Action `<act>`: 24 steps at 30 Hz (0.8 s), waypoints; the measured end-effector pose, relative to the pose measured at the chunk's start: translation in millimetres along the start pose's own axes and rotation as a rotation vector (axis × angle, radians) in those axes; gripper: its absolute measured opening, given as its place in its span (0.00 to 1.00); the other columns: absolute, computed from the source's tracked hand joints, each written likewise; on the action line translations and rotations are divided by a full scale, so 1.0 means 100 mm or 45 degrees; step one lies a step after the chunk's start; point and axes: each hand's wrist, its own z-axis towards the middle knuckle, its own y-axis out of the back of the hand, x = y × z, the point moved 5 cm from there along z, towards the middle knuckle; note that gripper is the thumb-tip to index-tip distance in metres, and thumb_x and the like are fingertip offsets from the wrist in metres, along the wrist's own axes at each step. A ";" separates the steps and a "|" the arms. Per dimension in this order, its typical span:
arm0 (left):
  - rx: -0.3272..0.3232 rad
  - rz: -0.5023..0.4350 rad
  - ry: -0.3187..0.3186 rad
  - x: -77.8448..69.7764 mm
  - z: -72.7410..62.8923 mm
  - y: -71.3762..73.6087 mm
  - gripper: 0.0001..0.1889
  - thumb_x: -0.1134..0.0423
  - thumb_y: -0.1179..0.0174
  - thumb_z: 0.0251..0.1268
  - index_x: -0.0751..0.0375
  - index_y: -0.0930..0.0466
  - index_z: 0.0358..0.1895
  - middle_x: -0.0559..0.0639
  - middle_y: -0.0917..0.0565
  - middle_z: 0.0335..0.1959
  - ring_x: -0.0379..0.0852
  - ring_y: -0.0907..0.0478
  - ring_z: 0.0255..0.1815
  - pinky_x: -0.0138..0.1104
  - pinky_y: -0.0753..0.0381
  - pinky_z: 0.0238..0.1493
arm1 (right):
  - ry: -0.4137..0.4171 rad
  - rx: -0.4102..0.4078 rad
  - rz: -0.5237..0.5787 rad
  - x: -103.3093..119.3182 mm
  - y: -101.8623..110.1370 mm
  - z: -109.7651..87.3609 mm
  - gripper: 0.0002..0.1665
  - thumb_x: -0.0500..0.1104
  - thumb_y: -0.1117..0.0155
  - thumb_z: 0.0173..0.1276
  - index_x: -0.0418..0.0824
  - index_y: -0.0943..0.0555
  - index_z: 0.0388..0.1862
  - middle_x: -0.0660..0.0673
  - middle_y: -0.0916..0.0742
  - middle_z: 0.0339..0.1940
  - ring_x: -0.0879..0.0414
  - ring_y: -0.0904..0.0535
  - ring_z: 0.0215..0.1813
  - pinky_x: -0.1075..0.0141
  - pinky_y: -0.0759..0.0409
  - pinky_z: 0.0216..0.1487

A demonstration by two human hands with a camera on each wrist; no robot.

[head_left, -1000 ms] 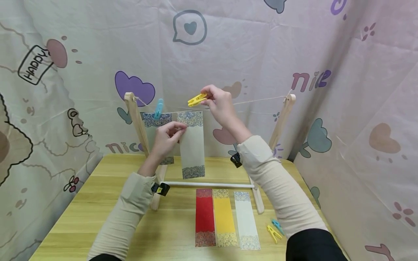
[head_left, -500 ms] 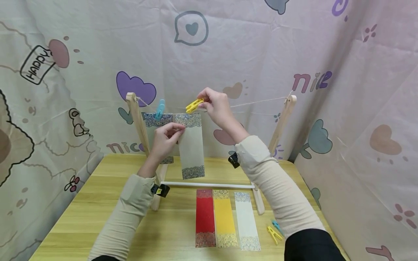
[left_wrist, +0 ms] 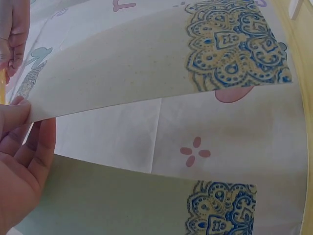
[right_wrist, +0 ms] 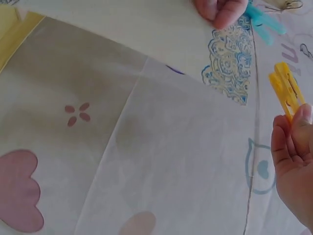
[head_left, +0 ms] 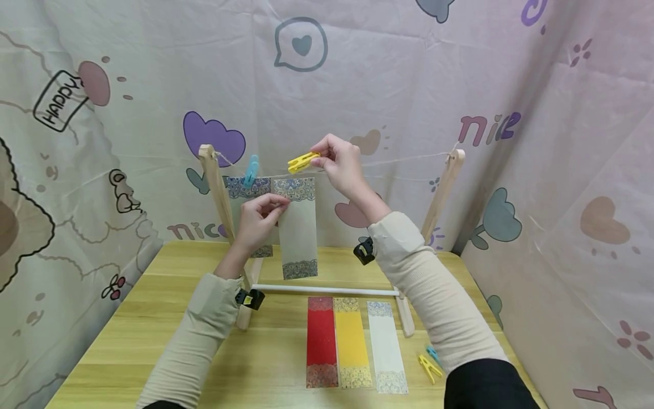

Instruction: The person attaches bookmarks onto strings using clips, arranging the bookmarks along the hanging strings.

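My left hand [head_left: 259, 220] pinches the left edge of a pale paper strip [head_left: 298, 233] with blue lace-patterned ends, just below its top. The strip hangs upright, its top edge close to the string [head_left: 398, 161]. Above that edge, my right hand [head_left: 341, 162] pinches a yellow clothespin [head_left: 304, 162] by its handle end, tip pointing left. The right wrist view also has the yellow clothespin [right_wrist: 285, 90] between thumb and fingers, beside the string. A second patterned strip [head_left: 245, 187] hangs at the left under a blue clothespin [head_left: 251, 171], partly hidden by my left hand.
A wooden frame with two posts [head_left: 443, 196] and a white crossbar [head_left: 327, 290] stands on the table [head_left: 128, 318]. In front lie a red strip [head_left: 322, 341], a yellow strip [head_left: 352, 341] and a white strip [head_left: 388, 346]. Another yellow clothespin [head_left: 430, 369] and a blue clothespin [head_left: 433, 355] lie at right.
The yellow clothespin in my right hand has shifted slightly left, dipping over the strip's top and rising again. The pale strip has moved slightly left, nearer the clipped one.
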 end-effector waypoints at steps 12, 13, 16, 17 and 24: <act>-0.008 0.014 -0.043 0.00 0.02 0.02 0.04 0.77 0.44 0.56 0.73 0.20 0.33 0.63 0.19 0.32 0.41 0.29 0.17 0.24 0.30 0.18 | 0.005 0.167 -0.106 0.01 -0.11 -0.01 0.06 0.30 0.36 0.52 0.29 0.23 0.30 0.39 0.16 0.32 0.53 0.20 0.34 0.73 0.23 0.34; -0.007 0.020 -0.043 0.00 0.02 0.02 0.04 0.77 0.44 0.56 0.73 0.20 0.33 0.62 0.18 0.32 0.41 0.29 0.17 0.24 0.31 0.18 | 0.003 0.178 -0.107 0.01 -0.12 -0.01 0.06 0.30 0.36 0.52 0.29 0.23 0.30 0.39 0.16 0.32 0.53 0.20 0.34 0.73 0.23 0.34; -0.002 0.049 -0.025 0.00 0.02 0.03 0.04 0.77 0.44 0.56 0.73 0.20 0.33 0.62 0.18 0.32 0.42 0.29 0.17 0.23 0.31 0.19 | -0.003 0.208 -0.126 0.01 -0.14 -0.01 0.05 0.30 0.36 0.53 0.30 0.22 0.29 0.40 0.16 0.32 0.53 0.19 0.35 0.74 0.23 0.34; 0.001 0.058 -0.020 0.00 0.02 0.04 0.04 0.77 0.44 0.56 0.73 0.20 0.33 0.62 0.18 0.32 0.42 0.29 0.17 0.23 0.31 0.19 | -0.004 0.218 -0.131 0.01 -0.14 -0.01 0.05 0.30 0.36 0.53 0.30 0.22 0.29 0.40 0.16 0.32 0.53 0.19 0.35 0.74 0.23 0.34; 0.029 0.135 -0.040 -0.25 0.02 0.07 0.05 0.81 0.45 0.55 0.76 0.20 0.31 0.65 0.18 0.30 0.40 0.36 0.14 0.22 0.39 0.16 | 0.060 0.341 -0.201 0.05 -0.17 -0.02 0.05 0.31 0.38 0.55 0.30 0.23 0.32 0.40 0.16 0.35 0.54 0.20 0.36 0.72 0.24 0.37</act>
